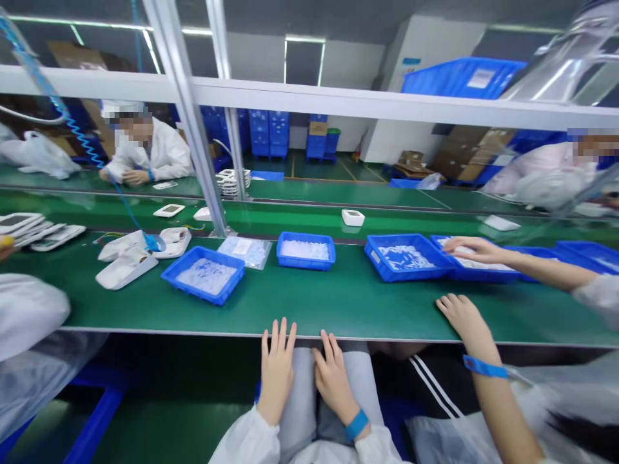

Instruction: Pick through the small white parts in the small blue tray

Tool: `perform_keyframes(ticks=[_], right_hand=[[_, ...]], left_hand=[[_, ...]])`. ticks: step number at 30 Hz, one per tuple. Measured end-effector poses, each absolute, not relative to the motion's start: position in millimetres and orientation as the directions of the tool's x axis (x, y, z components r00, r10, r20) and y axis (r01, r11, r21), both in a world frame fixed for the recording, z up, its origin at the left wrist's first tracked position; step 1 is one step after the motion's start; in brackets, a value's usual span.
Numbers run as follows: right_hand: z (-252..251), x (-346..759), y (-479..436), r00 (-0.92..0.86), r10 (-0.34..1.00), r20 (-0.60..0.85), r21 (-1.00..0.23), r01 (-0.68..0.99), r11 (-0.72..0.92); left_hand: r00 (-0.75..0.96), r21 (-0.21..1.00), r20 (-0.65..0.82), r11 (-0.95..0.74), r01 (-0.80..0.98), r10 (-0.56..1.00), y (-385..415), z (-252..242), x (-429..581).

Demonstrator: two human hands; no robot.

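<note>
My left hand rests at the front edge of the green table, its fingers stretched out and holding nothing. Beside it on the right, my right hand lies over my lap with its fingertips at the same edge, fingers extended and nothing in them; a blue band circles its wrist. Beyond my hands stands a blue tray of small whitish parts. To the left is another blue tray with similar pieces, next to a clear plastic bag with a white label.
At the right, a co-worker's hand is over a blue tray, the other on the table. White housings lie at the left near a blue coiled hose. A metal post rises behind; a white device sits farther back.
</note>
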State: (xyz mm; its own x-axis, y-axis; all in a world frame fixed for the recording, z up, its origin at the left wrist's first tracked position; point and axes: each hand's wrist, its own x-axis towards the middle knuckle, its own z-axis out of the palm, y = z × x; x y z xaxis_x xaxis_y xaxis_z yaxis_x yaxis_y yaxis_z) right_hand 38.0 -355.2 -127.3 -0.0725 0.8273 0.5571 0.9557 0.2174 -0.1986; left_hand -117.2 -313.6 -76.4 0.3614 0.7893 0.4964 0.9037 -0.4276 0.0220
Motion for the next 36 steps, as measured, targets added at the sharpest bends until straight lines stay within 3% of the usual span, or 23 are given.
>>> perform_keyframes(ticks=[6,11,13,16,20,26,30,36], right_hand=[[-91,39,-367,-0.004,0.83,0.558,-0.363,0.898,0.248],[-43,53,-340,0.135,0.782,0.609,-0.569,0.761,0.311],[-18,63,-312,0.107,0.753,0.649,-0.561,0.736,0.379],[17,79,-257,-0.007,0.722,0.692,-0.477,0.747,0.464],[37,94,-185,-0.064,0.792,0.608,-0.411,0.828,0.382],[18,103,-150,-0.134,0.855,0.502,-0.298,0.9,0.317],[16,107,-167,-0.135,0.866,0.482,-0.33,0.887,0.323],[29,123,-164,-0.275,0.883,0.379,-0.417,0.802,0.428]], left_hand=[[0.381,0.054,0.504,-0.469,0.882,0.775,-311,-62,-121],[0.45,0.205,0.512,-0.613,0.763,0.732,-275,-32,-129],[0.475,0.237,0.504,-0.645,0.727,0.721,-250,-10,-129],[0.467,0.192,0.547,-0.648,0.737,0.694,-205,29,-119],[0.439,0.206,0.544,-0.621,0.756,0.715,-137,70,-87],[0.528,0.148,0.288,-0.582,0.8,0.799,-46,74,-38],[0.58,0.109,0.149,-0.596,0.796,0.801,-30,64,-29],[0.607,0.109,0.04,-0.607,0.787,0.794,-38,59,-20]])
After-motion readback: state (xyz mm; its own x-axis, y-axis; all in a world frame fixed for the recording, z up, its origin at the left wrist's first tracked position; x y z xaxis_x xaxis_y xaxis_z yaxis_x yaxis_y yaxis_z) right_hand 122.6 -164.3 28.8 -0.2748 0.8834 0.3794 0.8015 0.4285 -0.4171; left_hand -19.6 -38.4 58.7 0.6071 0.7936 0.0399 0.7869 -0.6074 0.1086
